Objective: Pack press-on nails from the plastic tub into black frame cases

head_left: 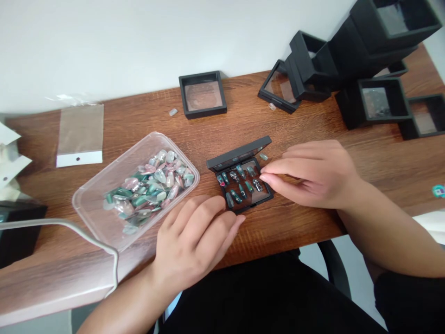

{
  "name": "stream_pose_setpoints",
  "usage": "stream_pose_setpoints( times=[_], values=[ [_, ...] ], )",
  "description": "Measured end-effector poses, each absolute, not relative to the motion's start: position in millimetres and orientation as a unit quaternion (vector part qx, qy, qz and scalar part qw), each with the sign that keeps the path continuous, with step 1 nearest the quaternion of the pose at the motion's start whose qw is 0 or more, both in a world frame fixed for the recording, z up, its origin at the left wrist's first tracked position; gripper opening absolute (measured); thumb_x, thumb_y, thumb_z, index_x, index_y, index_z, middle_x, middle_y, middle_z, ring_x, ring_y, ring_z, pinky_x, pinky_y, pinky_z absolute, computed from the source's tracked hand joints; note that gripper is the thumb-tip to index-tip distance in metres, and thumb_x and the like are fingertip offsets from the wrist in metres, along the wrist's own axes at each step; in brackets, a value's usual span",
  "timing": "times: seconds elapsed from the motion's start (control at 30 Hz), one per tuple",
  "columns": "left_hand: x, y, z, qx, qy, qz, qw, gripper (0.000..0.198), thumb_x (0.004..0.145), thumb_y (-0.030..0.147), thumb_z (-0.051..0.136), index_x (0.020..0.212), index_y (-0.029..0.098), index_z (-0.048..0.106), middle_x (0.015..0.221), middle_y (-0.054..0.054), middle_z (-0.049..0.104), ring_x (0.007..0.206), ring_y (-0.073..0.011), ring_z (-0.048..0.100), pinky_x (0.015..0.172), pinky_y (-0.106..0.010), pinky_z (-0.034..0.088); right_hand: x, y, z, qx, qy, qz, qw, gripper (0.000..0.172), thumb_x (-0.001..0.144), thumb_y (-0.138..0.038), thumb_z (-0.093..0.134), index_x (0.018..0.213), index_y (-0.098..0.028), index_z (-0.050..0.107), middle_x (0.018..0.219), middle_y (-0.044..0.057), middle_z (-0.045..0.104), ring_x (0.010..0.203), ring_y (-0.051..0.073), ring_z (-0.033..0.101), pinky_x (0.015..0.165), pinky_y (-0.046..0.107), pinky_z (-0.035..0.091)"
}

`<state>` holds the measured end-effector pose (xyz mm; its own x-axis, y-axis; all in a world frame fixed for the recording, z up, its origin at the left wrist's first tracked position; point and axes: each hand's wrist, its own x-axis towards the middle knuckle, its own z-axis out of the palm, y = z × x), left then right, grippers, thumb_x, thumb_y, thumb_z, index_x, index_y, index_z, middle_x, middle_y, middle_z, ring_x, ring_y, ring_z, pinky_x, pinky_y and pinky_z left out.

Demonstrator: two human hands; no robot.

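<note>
Open black nail case flat on table, front centre, lid propped | right hand pinched narrow at its right row; can't tell if a nail is gripped | left hand slack, empty, at near corner, likely steadying | tub of loose nails just left, handy.

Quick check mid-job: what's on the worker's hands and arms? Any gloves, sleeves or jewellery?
The left hand and right hand wear no gloves, rings or watch. No sleeves or markings show on the left forearm or right forearm. Black clothing covers the lap below.
</note>
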<state>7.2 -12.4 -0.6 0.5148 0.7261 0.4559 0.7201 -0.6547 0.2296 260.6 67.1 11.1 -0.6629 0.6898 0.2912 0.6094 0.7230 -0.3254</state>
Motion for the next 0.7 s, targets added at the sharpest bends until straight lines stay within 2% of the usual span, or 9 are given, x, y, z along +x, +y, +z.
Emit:
stream_pose_setpoints(
  times=[0.07, 0.17, 0.3, 0.4, 0.5, 0.6, 0.7],
  values=[
    [6, -14, -1, 0.863, 0.417, 0.285, -0.005, 0.029, 0.077, 0.021, 0.083, 0.095, 0.018, 0.060, 0.100, -0.006, 0.067, 0.090, -0.0192, 0.066, 0.075, -0.031, 0.054, 260, 67, 13, -0.361, -0.901, 0.088, 0.221, 0.021, 0.096, -0.030, 0.057, 0.080, -0.026, 0.071, 0.057, -0.003, 0.064, 0.051, 0.012, 0.055, 0.053, 0.030, 0.038],
    [5, -15, -2, 0.858, 0.425, 0.288, -0.014, 0.041, 0.076, 0.023, 0.084, 0.110, 0.018, 0.062, 0.125, -0.011, 0.061, 0.113, -0.0245, 0.063, 0.093, -0.037, 0.056, 259, 66, 15, -0.372, -0.893, 0.075, 0.242, 0.023, 0.095, -0.031, 0.057, 0.076, -0.026, 0.069, 0.052, -0.003, 0.059, 0.049, 0.012, 0.052, 0.051, 0.030, 0.037],
    [6, -14, -5, 0.851, 0.445, 0.280, 0.007, 0.060, 0.080, 0.028, 0.082, 0.132, 0.021, 0.054, 0.160, -0.011, 0.030, 0.140, -0.0311, 0.044, 0.112, -0.044, 0.047, 256, 67, 17, -0.365, -0.881, 0.058, 0.295, 0.022, 0.093, -0.027, 0.060, 0.072, -0.025, 0.065, 0.048, -0.004, 0.053, 0.044, 0.010, 0.046, 0.046, 0.028, 0.034],
    [7, -11, -10, 0.852, 0.434, 0.291, 0.018, 0.087, 0.079, 0.030, 0.083, 0.151, 0.019, 0.036, 0.168, -0.014, 0.011, 0.149, -0.0368, 0.031, 0.115, -0.050, 0.044, 255, 71, 13, -0.342, -0.861, 0.050, 0.372, 0.016, 0.089, -0.023, 0.064, 0.073, -0.024, 0.062, 0.051, -0.006, 0.052, 0.043, 0.008, 0.044, 0.043, 0.026, 0.034],
    [8, -9, -15, 0.850, 0.435, 0.295, 0.037, 0.107, 0.079, 0.031, 0.083, 0.160, 0.020, 0.014, 0.168, -0.015, 0.004, 0.151, -0.0379, 0.027, 0.115, -0.055, 0.043, 255, 74, 6, -0.317, -0.841, 0.050, 0.436, 0.006, 0.082, -0.020, 0.070, 0.082, -0.022, 0.064, 0.063, -0.003, 0.060, 0.052, 0.011, 0.053, 0.047, 0.026, 0.043],
    [8, -8, -17, 0.844, 0.438, 0.299, 0.078, 0.112, 0.080, 0.028, 0.082, 0.161, 0.023, 0.004, 0.168, -0.013, 0.000, 0.152, -0.0376, 0.023, 0.116, -0.058, 0.040, 255, 75, 0, -0.328, -0.819, 0.055, 0.468, 0.023, 0.078, -0.022, 0.074, 0.100, -0.022, 0.065, 0.081, 0.002, 0.068, 0.068, 0.017, 0.062, 0.058, 0.031, 0.053],
    [9, -7, -17, 0.847, 0.431, 0.299, 0.086, 0.115, 0.081, 0.024, 0.080, 0.160, 0.023, -0.002, 0.168, -0.014, -0.001, 0.154, -0.0360, 0.018, 0.117, -0.058, 0.038, 254, 74, -5, -0.375, -0.806, 0.104, 0.445, 0.047, 0.081, -0.030, 0.074, 0.125, -0.028, 0.057, 0.108, 0.007, 0.069, 0.090, 0.024, 0.067, 0.068, 0.036, 0.059]
  ],
)
